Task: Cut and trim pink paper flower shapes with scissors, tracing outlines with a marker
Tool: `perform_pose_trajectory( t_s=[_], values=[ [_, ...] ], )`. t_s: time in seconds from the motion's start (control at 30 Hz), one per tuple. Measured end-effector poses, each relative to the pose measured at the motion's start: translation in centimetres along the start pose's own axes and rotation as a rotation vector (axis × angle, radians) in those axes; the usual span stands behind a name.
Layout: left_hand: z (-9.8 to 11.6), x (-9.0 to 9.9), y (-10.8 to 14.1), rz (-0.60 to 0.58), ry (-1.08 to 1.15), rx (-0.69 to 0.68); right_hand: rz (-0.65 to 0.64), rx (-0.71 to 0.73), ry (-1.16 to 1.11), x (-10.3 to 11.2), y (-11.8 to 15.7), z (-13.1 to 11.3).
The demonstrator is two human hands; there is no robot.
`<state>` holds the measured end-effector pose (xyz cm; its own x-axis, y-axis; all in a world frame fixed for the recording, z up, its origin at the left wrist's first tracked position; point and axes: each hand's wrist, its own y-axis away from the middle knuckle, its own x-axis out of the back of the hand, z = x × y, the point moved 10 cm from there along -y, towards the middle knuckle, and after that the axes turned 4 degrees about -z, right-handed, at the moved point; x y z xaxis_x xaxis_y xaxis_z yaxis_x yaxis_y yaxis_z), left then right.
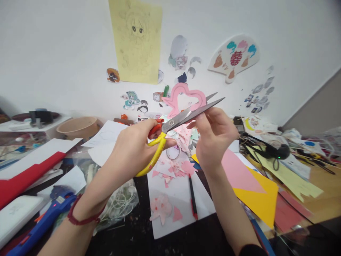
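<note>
My left hand [130, 153] is wrapped round the red and yellow handles of a pair of scissors [183, 118], whose slightly parted blades point right and a little upward. My right hand [214, 137] has its fingers closed on the lower right edge of a pink paper cutout [174, 96], an outline shape with an opening in its middle. The blades cross the lower right part of this cutout. Below my hands, pink paper scraps [177, 169] lie on a white sheet [183, 213], with a black and red pen [192, 197] and a star-like pink piece [161, 208].
A blue glue gun [45, 217] and a white box [18, 215] lie at the left, near a bag of white cord [124, 199]. Yellow card [259, 199] and pink card [239, 172] lie at the right. The wall [66, 46] with drawings stands close behind.
</note>
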<state>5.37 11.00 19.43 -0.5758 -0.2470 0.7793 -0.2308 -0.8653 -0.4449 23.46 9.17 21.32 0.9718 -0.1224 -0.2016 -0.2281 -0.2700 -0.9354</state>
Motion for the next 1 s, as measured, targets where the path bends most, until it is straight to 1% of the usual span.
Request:
perform_pose_trajectory(
  t_s=[0.17, 0.4, 0.53, 0.77, 1.0],
  values=[
    [-0.32, -0.25, -0.08, -0.013, -0.090, 0.031, -0.048, -0.005, 0.036, 0.08, -0.36, -0.02],
    [0.03, -0.10, 0.05, 0.007, -0.107, 0.012, -0.065, -0.036, 0.066, 0.00, -0.40, -0.69],
    [-0.11, -0.14, 0.14, 0.008, -0.088, 0.033, -0.084, -0.062, 0.085, -0.30, -0.31, -0.61],
    [-0.22, -0.33, 0.15, -0.006, -0.041, 0.044, -0.078, -0.052, 0.031, -0.66, 0.00, -0.31],
    [-0.54, -0.44, 0.15, -0.010, -0.046, 0.049, -0.086, -0.092, 0.076, -0.66, 0.10, -0.28]
  ],
)
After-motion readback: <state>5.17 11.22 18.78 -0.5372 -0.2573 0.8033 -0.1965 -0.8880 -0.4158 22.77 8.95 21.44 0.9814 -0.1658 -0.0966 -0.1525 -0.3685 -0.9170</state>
